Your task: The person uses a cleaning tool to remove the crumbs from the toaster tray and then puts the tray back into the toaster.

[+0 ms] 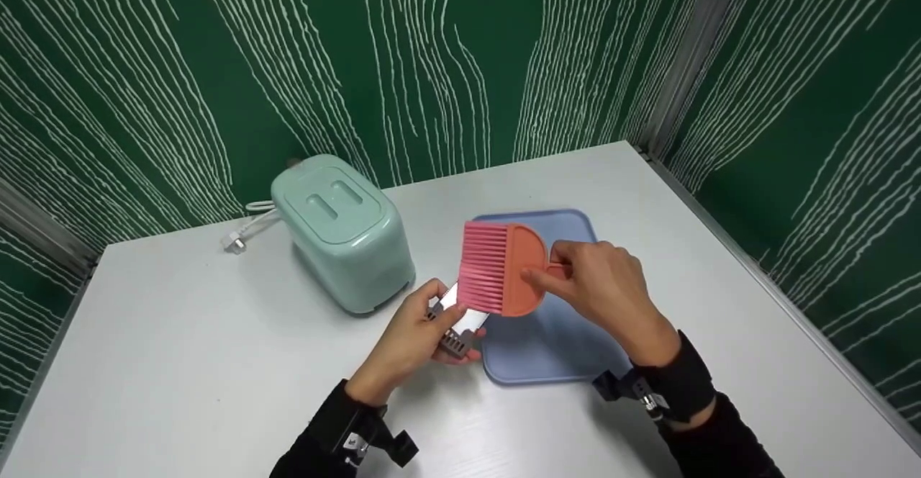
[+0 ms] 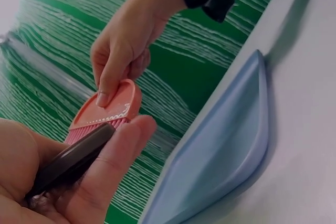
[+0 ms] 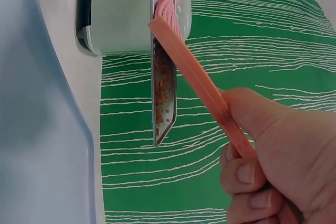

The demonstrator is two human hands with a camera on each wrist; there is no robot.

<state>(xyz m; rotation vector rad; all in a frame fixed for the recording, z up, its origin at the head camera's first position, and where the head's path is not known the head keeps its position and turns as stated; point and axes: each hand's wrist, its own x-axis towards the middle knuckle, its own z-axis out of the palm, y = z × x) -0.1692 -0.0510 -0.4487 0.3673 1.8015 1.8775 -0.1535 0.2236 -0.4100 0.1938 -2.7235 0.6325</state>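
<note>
My left hand grips a narrow metal crumb tray with a grey slotted plastic end. Brown crumbs lie along the tray's inside in the right wrist view. With my right hand I hold a wide brush by its orange handle, thumb on the flat orange head. Its pink bristles reach over the crumb tray; from the right wrist they show bent against its inside, near the left fingers. Both things are held up above the table, by the left edge of a blue tray.
A mint green toaster with a covered top stands at the back left. Its white cord and plug lie beside it on the white table. Green walls with white streaks close off the back and sides.
</note>
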